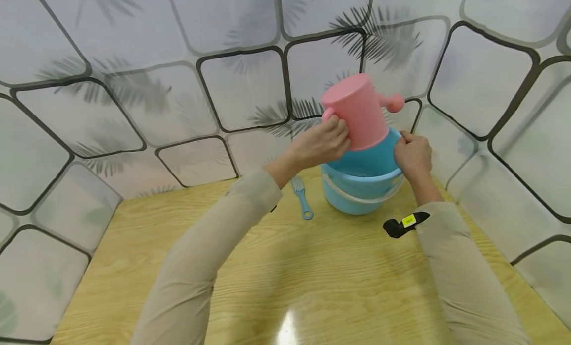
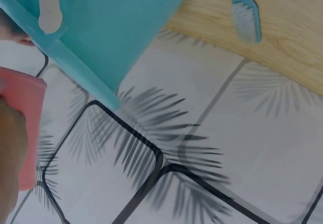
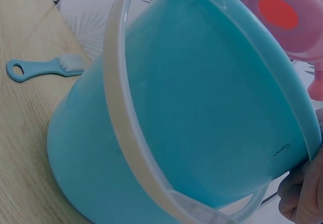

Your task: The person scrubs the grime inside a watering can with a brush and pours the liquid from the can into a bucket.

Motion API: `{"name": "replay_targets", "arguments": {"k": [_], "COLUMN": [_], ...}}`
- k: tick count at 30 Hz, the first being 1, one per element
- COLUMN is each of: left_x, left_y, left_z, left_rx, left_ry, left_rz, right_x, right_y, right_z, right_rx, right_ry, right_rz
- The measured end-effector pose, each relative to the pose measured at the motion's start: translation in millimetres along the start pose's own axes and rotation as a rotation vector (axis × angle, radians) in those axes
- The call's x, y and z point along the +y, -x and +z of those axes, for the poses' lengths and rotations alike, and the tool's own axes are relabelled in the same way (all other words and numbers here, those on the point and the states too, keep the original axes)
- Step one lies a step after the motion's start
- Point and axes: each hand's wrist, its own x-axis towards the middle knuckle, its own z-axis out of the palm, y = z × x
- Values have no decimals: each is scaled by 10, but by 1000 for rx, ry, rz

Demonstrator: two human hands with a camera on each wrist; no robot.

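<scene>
My left hand (image 1: pixel 324 142) grips a pink toy watering can (image 1: pixel 363 114) by its handle and holds it tilted above a light blue bucket (image 1: pixel 350 205). The can's round-tipped spout (image 1: pixel 394 102) points to the right. On the bucket's right side, my right hand (image 1: pixel 414 154) grips the rim, fingers curled over it. A white bail handle (image 3: pixel 121 98) hangs down across the bucket's near side. In the left wrist view, only part of the left hand (image 2: pixel 11 156) and the can (image 2: pixel 31 113) shows at the left edge.
Left of the bucket, a blue brush (image 1: pixel 304 201) with pale bristles lies on the wooden table (image 1: pixel 339 275). Behind and at both sides stand walls (image 1: pixel 241 92) covered with a leaf and rounded-square pattern. A black wrist device (image 1: pixel 403 224) is worn at the right cuff.
</scene>
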Motion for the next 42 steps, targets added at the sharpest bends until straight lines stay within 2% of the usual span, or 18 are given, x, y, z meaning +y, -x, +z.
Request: {"name": "replay_targets", "arguments": {"k": [4,10,12,16,18,23,27,38,42], "left_x": [35,67,75,119,141,160,167,171,187], "left_y": [-41,-162,-196,-191,-160,-107,-112,-127,-127], "left_z": [-35,-92,-96,-47,-24,-8,-12,-63,-71], "left_rx": [-49,-106,-136,-184,-189,-132,-97,-104,-108], "left_ry": [42,158,122,20,17,3,-18,-6,35], "left_rz": [-70,-229,-187,37,90,4,-26,-39,-92], "right_x": [7,14,12,6,7,11,18,23,28], "right_y": [5,10,5,-6,-12,-11,0,7,3], "right_z": [-2,0,-6,-7,-5,5,14,2,-8], "right_rx": [11,12,19,25,19,3,5,-16,-18], "right_ry": [0,0,0,-3,-1,-3,1,41,42], "right_rz": [4,-1,-4,-10,-14,-10,-16,-40,-43]}}
